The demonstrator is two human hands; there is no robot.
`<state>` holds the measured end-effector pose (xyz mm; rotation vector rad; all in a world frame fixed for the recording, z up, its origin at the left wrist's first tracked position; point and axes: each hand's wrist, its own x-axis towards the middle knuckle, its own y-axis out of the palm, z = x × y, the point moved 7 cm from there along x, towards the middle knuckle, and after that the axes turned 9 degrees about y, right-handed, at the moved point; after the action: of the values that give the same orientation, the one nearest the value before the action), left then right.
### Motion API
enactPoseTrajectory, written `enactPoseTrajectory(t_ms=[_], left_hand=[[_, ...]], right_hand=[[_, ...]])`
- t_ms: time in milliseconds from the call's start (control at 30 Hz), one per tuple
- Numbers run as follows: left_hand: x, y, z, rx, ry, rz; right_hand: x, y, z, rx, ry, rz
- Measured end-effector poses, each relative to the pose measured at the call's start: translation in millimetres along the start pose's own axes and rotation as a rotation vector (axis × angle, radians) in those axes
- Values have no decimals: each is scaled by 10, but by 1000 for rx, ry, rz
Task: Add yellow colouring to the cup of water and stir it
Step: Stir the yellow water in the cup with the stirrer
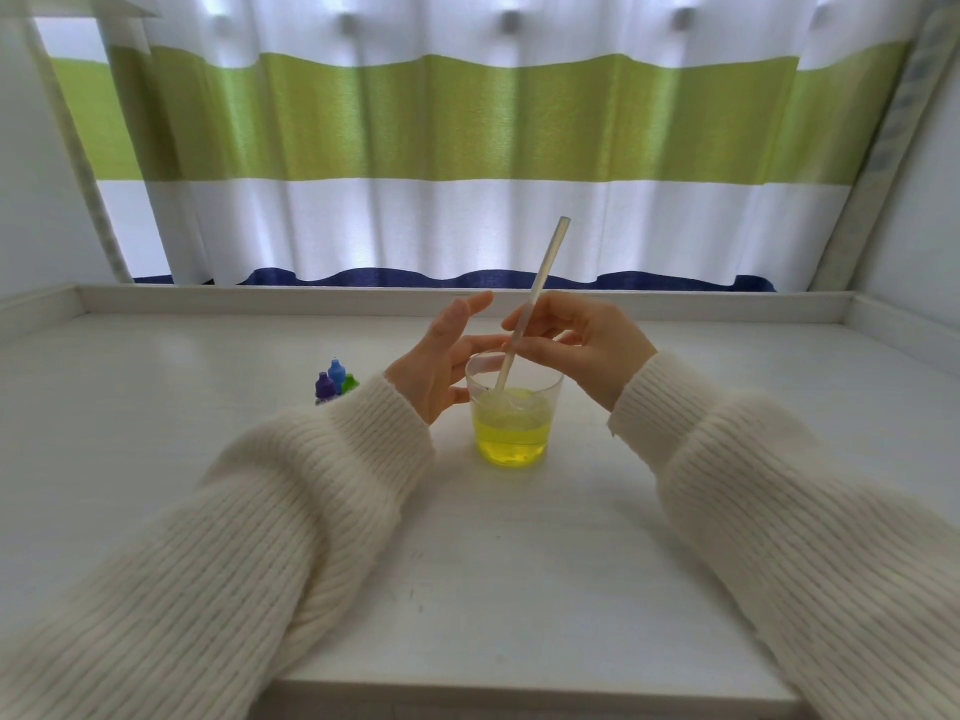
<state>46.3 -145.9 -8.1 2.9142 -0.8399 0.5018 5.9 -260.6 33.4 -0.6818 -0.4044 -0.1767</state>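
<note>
A: Why is the left hand (441, 356) beside the clear plastic cup (514, 413)?

B: Probably to steady it; its fingers are straight, the grip open, fingertips at the cup's wall. The right hand (576, 345) pinches the stirring straw (535, 298), whose tip dips into the yellow water (511, 433).

A: Anything in the way?

B: No. The colouring bottles (335, 384) stand behind the left sleeve (291, 501) on the white tabletop (519, 589), near the cup.
</note>
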Motion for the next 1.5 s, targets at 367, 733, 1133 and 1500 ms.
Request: enactPoseTrajectory(t_ms=[367, 733, 1133, 1500], left_hand=[[12, 1, -9, 11, 10, 20], [19, -2, 5, 9, 11, 25], [8, -2, 0, 4, 10, 16], [28, -13, 8, 12, 14, 13]], right_hand=[[-2, -139, 0, -216, -41, -91], [-23, -47, 21, 32, 26, 31], [-33, 2, 41, 23, -1, 24], [-15, -132, 12, -210, -44, -84]])
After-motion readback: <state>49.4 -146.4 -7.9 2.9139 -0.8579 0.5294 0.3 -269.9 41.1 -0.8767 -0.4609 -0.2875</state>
